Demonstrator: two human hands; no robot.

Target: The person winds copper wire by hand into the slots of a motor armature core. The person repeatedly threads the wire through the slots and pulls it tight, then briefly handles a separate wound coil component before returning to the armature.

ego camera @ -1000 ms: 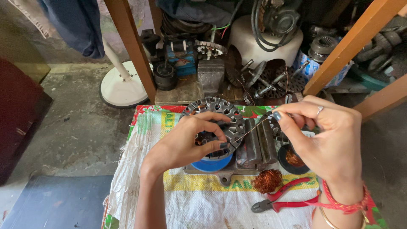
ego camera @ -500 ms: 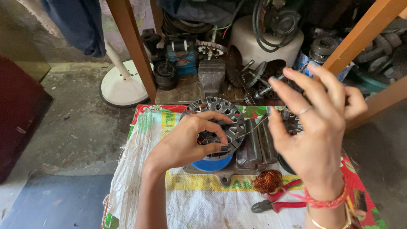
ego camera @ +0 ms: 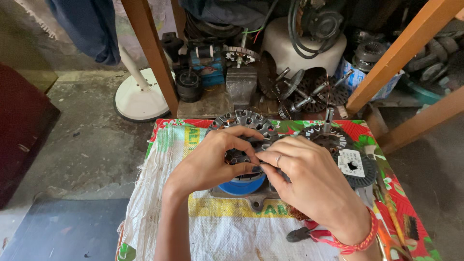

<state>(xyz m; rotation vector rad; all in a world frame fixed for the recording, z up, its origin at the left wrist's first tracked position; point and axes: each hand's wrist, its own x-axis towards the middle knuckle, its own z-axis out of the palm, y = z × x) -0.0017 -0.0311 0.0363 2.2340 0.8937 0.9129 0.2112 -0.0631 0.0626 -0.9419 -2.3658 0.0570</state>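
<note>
Slotted metal stator ring (ego camera: 246, 121) sits at the middle of the small table (ego camera: 145, 203), standing over a blue round base (ego camera: 241, 184) on a grey metal plate (ego camera: 251, 198). I see both hands meeting right on top of it. My left hand (ego camera: 212, 162) comes in from the near left, fingers curled over the ring's near edge, thumb and forefinger pinched. My right hand (ego camera: 309, 181) reaches across from the near right, its fingertips pressed against the left hand's at the ring's centre. What they pinch is too small to tell; the hands are together, touching.

Just right of the ring: a second slotted stator (ego camera: 324, 137), then a dark round disc with a white label (ego camera: 355, 166). Red-handled pliers (ego camera: 309, 235) lie near, under the right wrist, which wears a red thread bracelet (ego camera: 360, 239). White woven sacking (ego camera: 232, 232) covers the table's near part. Far side, beyond the table: a white fan base (ego camera: 140, 99) on the floor and wooden legs (ego camera: 150, 53).
</note>
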